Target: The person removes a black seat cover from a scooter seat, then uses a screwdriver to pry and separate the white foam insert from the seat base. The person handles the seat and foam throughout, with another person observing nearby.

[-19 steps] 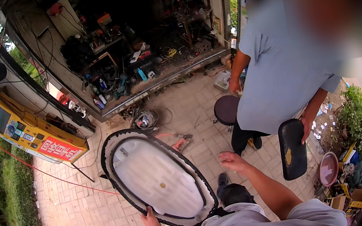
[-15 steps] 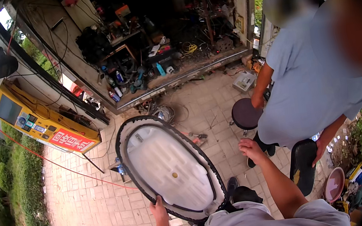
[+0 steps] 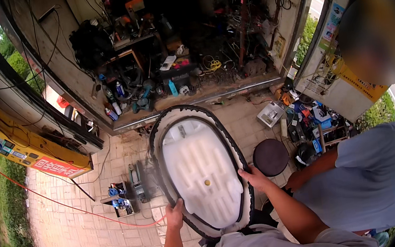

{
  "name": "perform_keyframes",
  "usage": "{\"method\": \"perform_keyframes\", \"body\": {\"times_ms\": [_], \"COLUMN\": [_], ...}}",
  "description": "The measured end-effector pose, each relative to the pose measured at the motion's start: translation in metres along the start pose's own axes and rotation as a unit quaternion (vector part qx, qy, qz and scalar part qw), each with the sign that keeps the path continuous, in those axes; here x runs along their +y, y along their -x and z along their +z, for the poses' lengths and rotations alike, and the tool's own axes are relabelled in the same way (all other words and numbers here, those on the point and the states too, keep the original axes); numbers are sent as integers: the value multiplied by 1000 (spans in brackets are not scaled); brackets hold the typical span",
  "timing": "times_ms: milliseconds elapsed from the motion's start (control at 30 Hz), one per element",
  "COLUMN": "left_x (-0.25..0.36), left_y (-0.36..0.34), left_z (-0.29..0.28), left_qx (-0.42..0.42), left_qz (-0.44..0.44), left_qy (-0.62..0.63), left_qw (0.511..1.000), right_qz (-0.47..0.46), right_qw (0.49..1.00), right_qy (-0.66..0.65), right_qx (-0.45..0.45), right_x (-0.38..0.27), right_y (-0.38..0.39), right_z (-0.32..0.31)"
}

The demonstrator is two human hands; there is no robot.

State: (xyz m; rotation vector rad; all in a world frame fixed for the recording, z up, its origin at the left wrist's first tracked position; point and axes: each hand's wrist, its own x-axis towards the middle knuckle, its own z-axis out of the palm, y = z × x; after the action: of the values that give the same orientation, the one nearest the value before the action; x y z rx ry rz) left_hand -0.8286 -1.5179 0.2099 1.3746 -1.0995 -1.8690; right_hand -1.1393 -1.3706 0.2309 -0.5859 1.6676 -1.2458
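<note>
A large oval scooter seat (image 3: 197,159) is held underside up in front of me, its pale plastic base ringed by a fabric cover with a dark, gathered edge. Gripping the near left rim is my left hand (image 3: 174,214), fingers closed round the cover's edge. On the opposite side, my right hand (image 3: 255,178) grasps the right rim, thumb and fingers closed on it. The near end of the seat rests at or close to my waist; whether it touches cannot be made out. Fingers under the rim are partly hidden.
A round dark stool (image 3: 271,157) stands right of the seat. Another person (image 3: 366,175) bends close at the right. A tool box (image 3: 121,200) and a red hose (image 3: 67,201) lie on the paving at left. Beyond is a cluttered workshop doorway (image 3: 195,104).
My right hand has come down from the air onto the seat's right rim. The seat has shifted right and turned more upright. The other person has bent lower, their black padded piece no longer in sight.
</note>
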Motion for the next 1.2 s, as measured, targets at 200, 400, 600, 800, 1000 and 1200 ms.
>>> {"method": "perform_keyframes", "body": {"times_ms": [200,400,600,800,1000,1200], "left_x": [13,36,-20,-56,-96,-235], "left_y": [-65,-83,-71,-65,-71,-86], "left_z": [24,46,94,175,206,223], "left_qx": [13,52,175,344,396,449], "left_qz": [4,7,-13,-52,-61,-35], "left_qy": [22,135,266,344,374,386], "left_qw": [1000,989,948,872,836,805], "right_qz": [-1,20,146,226,238,168], "right_qw": [998,999,976,926,915,921], "right_qy": [53,-41,27,59,103,132], "right_qx": [20,-22,-160,-297,-309,-325], "right_x": [-17,-31,-50,-37,3,69], "right_y": [-74,-191,-324,-386,-397,-394], "right_z": [-13,-6,17,30,31,57]}}
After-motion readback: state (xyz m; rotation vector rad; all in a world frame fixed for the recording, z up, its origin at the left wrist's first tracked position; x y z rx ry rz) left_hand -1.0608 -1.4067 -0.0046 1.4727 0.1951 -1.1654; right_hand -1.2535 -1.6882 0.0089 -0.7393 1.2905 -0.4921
